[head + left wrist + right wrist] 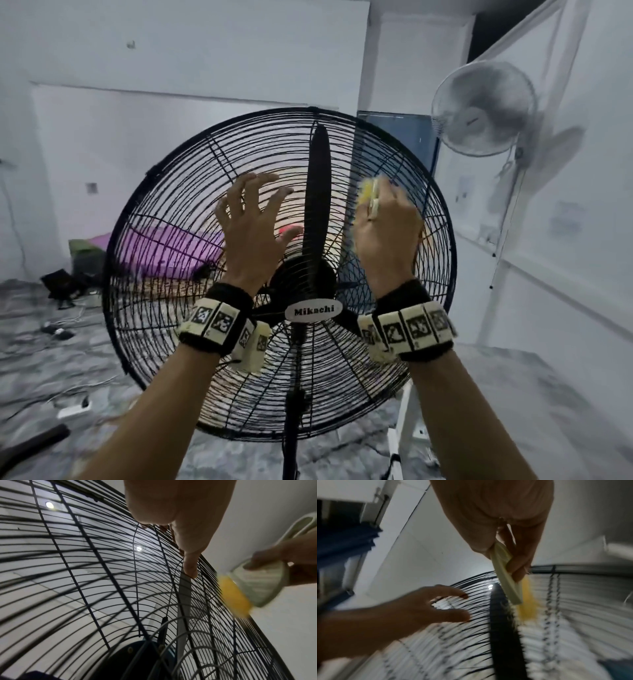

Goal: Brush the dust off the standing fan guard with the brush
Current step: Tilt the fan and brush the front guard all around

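A black wire fan guard (164, 301) with a white "Mikachi" badge (314, 311) fills the middle of the head view, on a black pole (292, 445). My left hand (255, 219) is spread flat, its fingertips (190, 572) resting on the wires left of the upright black blade (317, 205). My right hand (387, 226) grips a pale brush with yellow bristles (369, 195). The bristles (235, 596) press against the guard's upper right part (527, 599). In the right wrist view the left hand (412, 614) shows at the left, blurred.
A white wall fan (486, 109) hangs at the upper right beside a white partition (548, 240). Behind the guard lie a purple mat (164, 246), dark items and cables (68, 325) on the grey floor. A white frame (407, 428) stands by the pole.
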The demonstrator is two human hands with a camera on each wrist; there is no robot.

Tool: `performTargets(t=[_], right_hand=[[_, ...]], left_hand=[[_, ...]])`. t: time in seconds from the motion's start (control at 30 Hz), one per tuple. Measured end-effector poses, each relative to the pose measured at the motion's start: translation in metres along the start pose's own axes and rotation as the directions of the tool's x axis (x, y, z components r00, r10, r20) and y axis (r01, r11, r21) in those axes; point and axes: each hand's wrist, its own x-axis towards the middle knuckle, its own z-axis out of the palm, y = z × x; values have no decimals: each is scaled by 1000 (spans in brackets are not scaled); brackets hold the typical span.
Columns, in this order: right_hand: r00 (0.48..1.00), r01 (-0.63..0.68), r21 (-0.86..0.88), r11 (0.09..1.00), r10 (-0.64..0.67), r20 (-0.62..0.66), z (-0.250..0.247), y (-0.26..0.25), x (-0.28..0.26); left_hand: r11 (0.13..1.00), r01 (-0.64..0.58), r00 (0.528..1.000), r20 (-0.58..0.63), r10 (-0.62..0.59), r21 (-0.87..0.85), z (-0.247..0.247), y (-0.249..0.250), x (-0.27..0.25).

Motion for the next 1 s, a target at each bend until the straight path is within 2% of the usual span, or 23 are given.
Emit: performTargets(t=[0.1,0.17,0.23,0.3,0.4,0.47,0.53,0.6,0.7,0.73,0.83,0.87,0.93,1.0], right_hand=[[983,171,269,948,-183,20,14,-20,-5],[994,111,390,914,-110,-25,5,-12,1],[980,39,370,928,36,-195,-10,4,14],[944,21,256,966,66,-324,-17,13,29],[956,110,88,990,-82,-283,-1,-12,39],[955,212,103,972,-184,-232,15,-43,35],[959,237,133,962,-210,-190,16,-52,33],[966,149,96,984,-125,-226,7,-24,38],[914,-65,-20,998,51,-403,-4,18,42],[909,-67,6,998,63,-413,-3,16,41],[938,112,217,970,-31,-346,9,-21,34],[946,134,277,952,-41,-320,12,-29,32],[962,53,364,930,50,-268,10,-29,33],[951,-69,315,947,158,-266,4,-10,37]], left_hand=[[999,5,1000,-9,-6,-35,0,-2,-2],[999,0,1000,-3,0,-38,-1,-7,-4],[999,-1,1000,-12,1,-44,-3,-13,-5],[998,-11,999,-31,9,-63,-2,-16,-3],[996,-35,999,-39,31,-87,3,-11,0],[996,-34,999,-26,32,-84,6,-6,1],[996,-40,999,-31,38,-74,6,-4,1],[996,-47,998,-40,44,-80,4,-4,-1],[995,-46,997,-59,41,-87,4,-8,-1],[995,-41,997,-68,35,-93,6,-7,-1],[993,-24,998,-65,16,-117,7,-5,1],[993,-23,998,-66,15,-119,6,-5,0],[991,-32,998,-65,24,-128,4,-8,-2],[987,-42,999,-36,36,-153,1,-10,-1]])
